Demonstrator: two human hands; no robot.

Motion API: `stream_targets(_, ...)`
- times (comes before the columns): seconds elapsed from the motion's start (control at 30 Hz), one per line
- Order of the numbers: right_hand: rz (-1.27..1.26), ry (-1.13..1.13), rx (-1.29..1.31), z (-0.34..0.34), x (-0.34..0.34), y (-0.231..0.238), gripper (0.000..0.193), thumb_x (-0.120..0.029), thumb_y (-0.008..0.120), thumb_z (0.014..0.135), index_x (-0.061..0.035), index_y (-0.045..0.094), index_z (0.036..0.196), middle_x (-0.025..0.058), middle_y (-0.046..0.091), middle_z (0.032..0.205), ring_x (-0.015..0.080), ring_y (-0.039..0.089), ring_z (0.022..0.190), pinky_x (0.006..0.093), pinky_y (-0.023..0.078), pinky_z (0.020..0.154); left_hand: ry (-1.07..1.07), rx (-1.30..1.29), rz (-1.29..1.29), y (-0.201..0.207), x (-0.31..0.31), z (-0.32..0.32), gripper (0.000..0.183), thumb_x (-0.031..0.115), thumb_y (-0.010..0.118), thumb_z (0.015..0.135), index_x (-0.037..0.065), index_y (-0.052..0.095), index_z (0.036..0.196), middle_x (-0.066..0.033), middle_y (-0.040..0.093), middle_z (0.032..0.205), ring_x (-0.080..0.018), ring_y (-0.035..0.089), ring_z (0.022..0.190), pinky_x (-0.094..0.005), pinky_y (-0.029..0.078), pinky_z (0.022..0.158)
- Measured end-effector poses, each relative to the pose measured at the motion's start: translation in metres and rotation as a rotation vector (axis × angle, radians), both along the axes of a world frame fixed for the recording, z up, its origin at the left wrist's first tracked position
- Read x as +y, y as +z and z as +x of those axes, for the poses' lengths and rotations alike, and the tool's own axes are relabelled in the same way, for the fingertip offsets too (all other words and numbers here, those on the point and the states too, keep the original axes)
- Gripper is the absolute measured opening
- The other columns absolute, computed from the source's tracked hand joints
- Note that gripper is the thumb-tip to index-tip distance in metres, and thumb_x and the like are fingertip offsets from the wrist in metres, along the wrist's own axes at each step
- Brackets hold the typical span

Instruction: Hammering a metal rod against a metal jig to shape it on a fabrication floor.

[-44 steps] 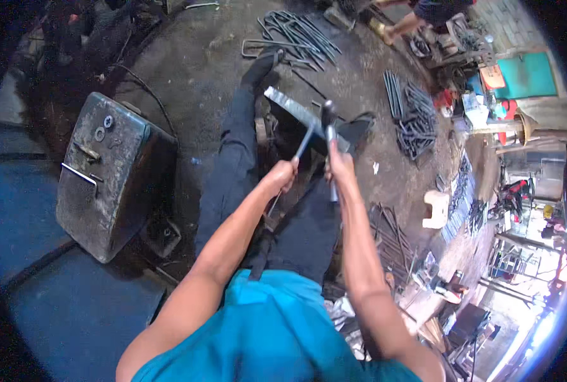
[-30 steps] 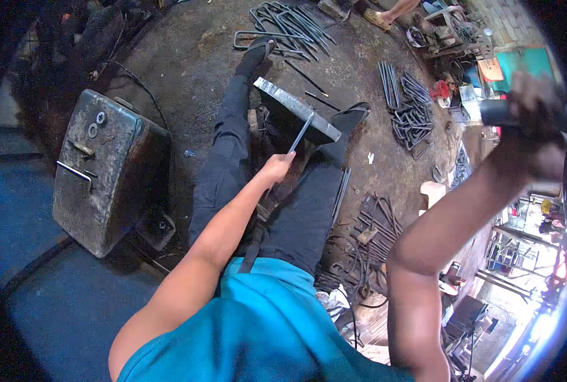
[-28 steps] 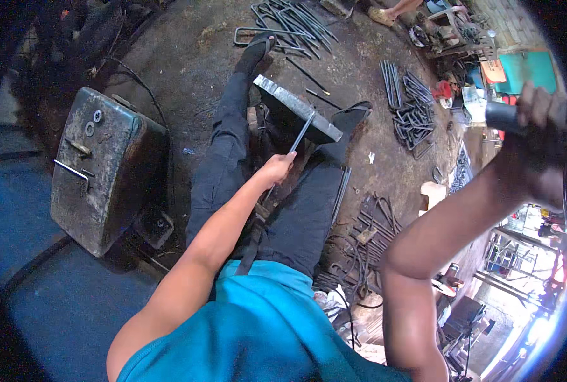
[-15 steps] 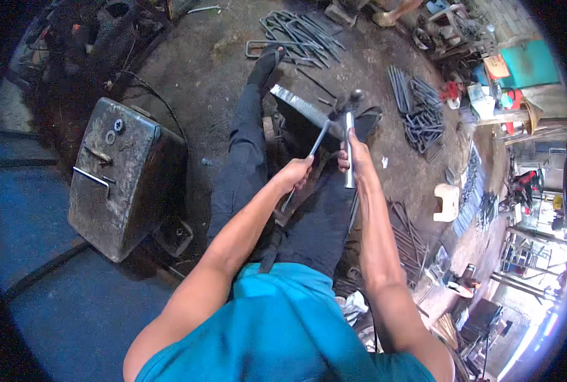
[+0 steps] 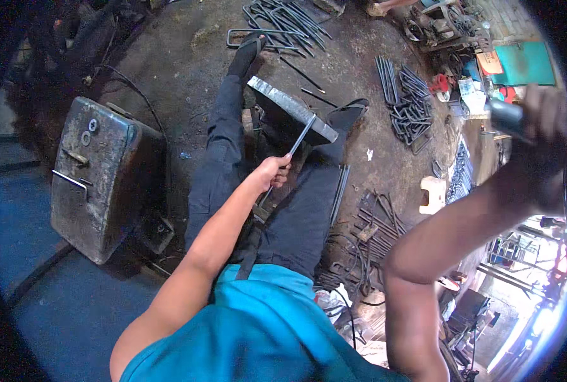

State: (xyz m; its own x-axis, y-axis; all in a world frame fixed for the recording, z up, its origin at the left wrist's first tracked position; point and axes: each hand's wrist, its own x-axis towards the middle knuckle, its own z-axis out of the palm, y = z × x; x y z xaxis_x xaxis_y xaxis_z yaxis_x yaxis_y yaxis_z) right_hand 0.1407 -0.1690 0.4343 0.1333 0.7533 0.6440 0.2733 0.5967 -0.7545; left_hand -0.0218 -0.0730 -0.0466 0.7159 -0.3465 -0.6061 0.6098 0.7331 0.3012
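My left hand [image 5: 273,172] is closed round a thin metal rod [image 5: 303,135]. The rod's far end lies on the bright top of a steel anvil block [image 5: 283,103] between my legs, and its near end shows below my fist. High at the right, my right hand [image 5: 546,118] is raised and dark with motion blur. It grips the metal handle of a hammer [image 5: 507,117]; the hammer's head cannot be made out here.
On my left stands a worn metal machine box [image 5: 96,178] with a bent rod on it. Piles of bent U-shaped rods [image 5: 287,25] and more bent rods [image 5: 411,108] lie on the floor. Loose rods [image 5: 376,229] and a white stool [image 5: 432,195] are at the right.
My right hand has swung the hammer up and right, away from the anvil. My left hand still holds the rod on the anvil. The whole view has shifted slightly.
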Motion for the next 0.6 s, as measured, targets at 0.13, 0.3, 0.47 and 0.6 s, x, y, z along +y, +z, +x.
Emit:
stream_targets(0.13, -0.227, -0.663, 0.298, -0.054, -0.019, -0.180, 0.019, -0.023, 0.058, 0.085, -0.0078, 0.049, 0.090, 0.0003, 0.048, 0.065, 0.0130, 0.049, 0.057, 0.0275, 0.038, 0.049, 0.016, 0.051, 0.104, 0.004, -0.001, -0.004, 0.038, 0.045, 0.047, 0.095, 0.015, 0.041, 0.073, 0.0079, 0.024, 0.054, -0.0068, 0.022, 0.043, -0.0247, 0.019, 0.040)
stream_targets(0.3, -1.047, -0.748, 1.010, -0.064, -0.046, -0.384, 0.022, -0.010, 0.069, 0.079, -0.0105, 0.047, 0.077, -0.0033, 0.040, 0.052, 0.0089, 0.037, 0.036, 0.0260, 0.030, 0.035, 0.033, 0.056, 0.195, 0.024, -0.015, -0.009, 0.039, 0.045, 0.046, 0.096, 0.015, 0.043, 0.071, 0.0076, 0.027, 0.054, -0.0070, 0.025, 0.043, -0.0248, 0.021, 0.040)
stream_targets(0.47, -0.984, -0.669, 1.095, -0.070, -0.036, -0.325, 0.022, -0.009, 0.068, 0.078, -0.0105, 0.046, 0.073, -0.0029, 0.040, 0.051, 0.0091, 0.038, 0.036, 0.0263, 0.032, 0.034, 0.103, -0.066, 0.258, 0.034, -0.008, -0.024, 0.043, 0.048, 0.039, 0.097, 0.015, 0.042, 0.071, 0.0058, 0.028, 0.052, -0.0085, 0.029, 0.042, -0.0263, 0.021, 0.040)
stream_targets(0.6, -0.763, -0.636, 0.840, -0.060, -0.022, -0.207, 0.020, -0.024, 0.060, 0.087, -0.0094, 0.047, 0.083, -0.0055, 0.036, 0.053, 0.0057, 0.031, 0.036, 0.0214, 0.025, 0.033, 0.068, -0.151, 0.138, 0.061, -0.001, -0.017, 0.041, 0.045, 0.040, 0.098, 0.013, 0.043, 0.074, 0.0037, 0.035, 0.055, -0.0113, 0.035, 0.045, -0.0299, 0.030, 0.043)
